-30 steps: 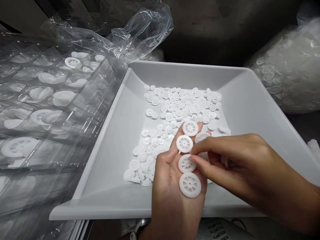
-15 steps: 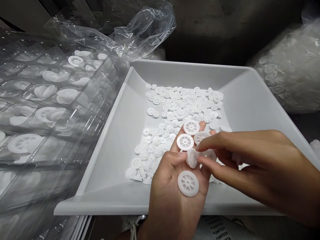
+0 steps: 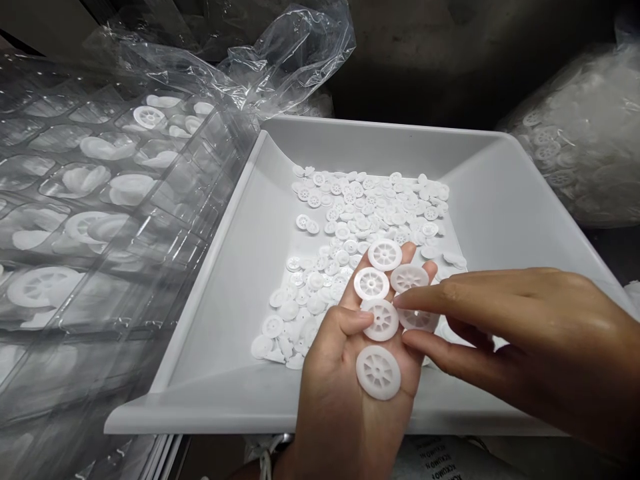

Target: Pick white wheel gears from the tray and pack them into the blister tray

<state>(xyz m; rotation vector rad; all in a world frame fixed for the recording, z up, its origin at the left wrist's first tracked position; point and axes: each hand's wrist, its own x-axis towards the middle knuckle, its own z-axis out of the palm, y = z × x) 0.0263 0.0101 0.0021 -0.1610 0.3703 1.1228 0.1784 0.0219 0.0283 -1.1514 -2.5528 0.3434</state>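
On the palm and fingers of my left hand lie several white plastic wheels with spokes. The lowest wheel rests flat near the base of the palm, and my left thumb presses on the middle wheel. My right hand comes in from the right, its index finger and thumb around the right-hand wheel, which they partly cover. A white bit shows among its curled fingers; whether it is held there I cannot tell. Many like wheels are spread over the floor of the grey tray below.
Left of the tray, stacked clear plastic blister trays hold white wheels in their pockets. Crumpled clear film stands behind. A clear bag of white wheels sits at the right, beyond the tray wall.
The middle wheel, tilted on edge between my right fingertips before, now lies flat under my left thumb. My right fingertips have moved slightly right, off that wheel.
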